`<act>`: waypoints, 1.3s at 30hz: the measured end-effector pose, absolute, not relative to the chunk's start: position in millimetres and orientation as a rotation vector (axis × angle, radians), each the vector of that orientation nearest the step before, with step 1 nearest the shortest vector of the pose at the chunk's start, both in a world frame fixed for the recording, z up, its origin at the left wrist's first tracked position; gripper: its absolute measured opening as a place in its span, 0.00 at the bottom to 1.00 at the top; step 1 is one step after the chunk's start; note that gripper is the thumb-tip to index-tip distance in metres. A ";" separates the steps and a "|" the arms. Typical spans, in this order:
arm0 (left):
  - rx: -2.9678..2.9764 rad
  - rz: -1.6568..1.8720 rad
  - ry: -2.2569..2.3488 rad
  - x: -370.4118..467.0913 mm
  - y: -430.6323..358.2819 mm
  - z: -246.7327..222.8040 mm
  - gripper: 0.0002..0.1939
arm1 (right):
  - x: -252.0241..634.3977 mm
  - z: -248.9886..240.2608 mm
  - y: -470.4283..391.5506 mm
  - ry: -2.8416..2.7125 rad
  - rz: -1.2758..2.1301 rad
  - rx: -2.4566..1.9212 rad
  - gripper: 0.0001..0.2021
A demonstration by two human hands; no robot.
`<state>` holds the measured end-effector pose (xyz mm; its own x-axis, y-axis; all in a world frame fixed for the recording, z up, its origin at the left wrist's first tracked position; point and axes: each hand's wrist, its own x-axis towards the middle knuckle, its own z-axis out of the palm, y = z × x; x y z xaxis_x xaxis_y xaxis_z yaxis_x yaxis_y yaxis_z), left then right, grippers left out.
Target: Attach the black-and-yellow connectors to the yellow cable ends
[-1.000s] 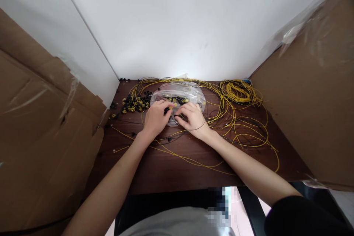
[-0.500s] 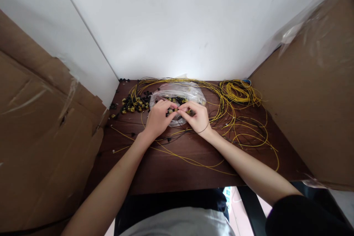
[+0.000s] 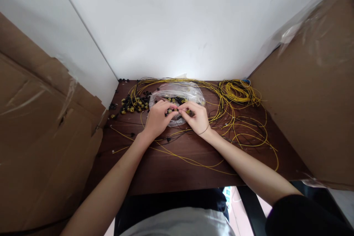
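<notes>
My left hand and my right hand meet fingertip to fingertip over a clear plastic bag. Both are closed in a pinch, thumb against forefinger. Whatever lies between the fingertips is too small and too covered to name. Inside the bag are small yellow and black parts, seen behind and between the hands. A thin dark wire crosses near my right wrist. Below the hands, black and yellow wires run across the brown table.
A pile of yellow and black parts lies left of the bag. Bundled yellow wires are coiled at the back right, with looser loops in front. Cardboard sheets stand at left and right, and a white wall closes the back.
Both hands stay over the bag with fingertips together. Only a very slight shift of the whole view shows.
</notes>
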<state>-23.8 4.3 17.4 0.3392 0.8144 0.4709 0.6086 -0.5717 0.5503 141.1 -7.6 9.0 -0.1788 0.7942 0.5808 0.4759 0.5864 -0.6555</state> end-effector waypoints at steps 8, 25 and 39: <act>2.356 1.034 1.280 -24.3 3.9 17.1 0.04 | 141.6 10.0 -8.6 -1.915 0.319 -1.036 0.07; 2.236 1.070 1.297 -22.3 2.6 18.8 0.06 | 144.7 7.2 -9.0 -1.892 0.280 -0.974 0.07; 2.078 1.188 1.179 -22.8 4.7 16.5 0.08 | 144.4 8.3 -10.4 -1.861 0.223 -0.915 0.06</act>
<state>-22.8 4.7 16.5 0.2560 0.8533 0.4542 0.4475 -0.5211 0.7267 144.4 -10.4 8.3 -0.2055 0.6772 0.7065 0.4914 0.6957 -0.5240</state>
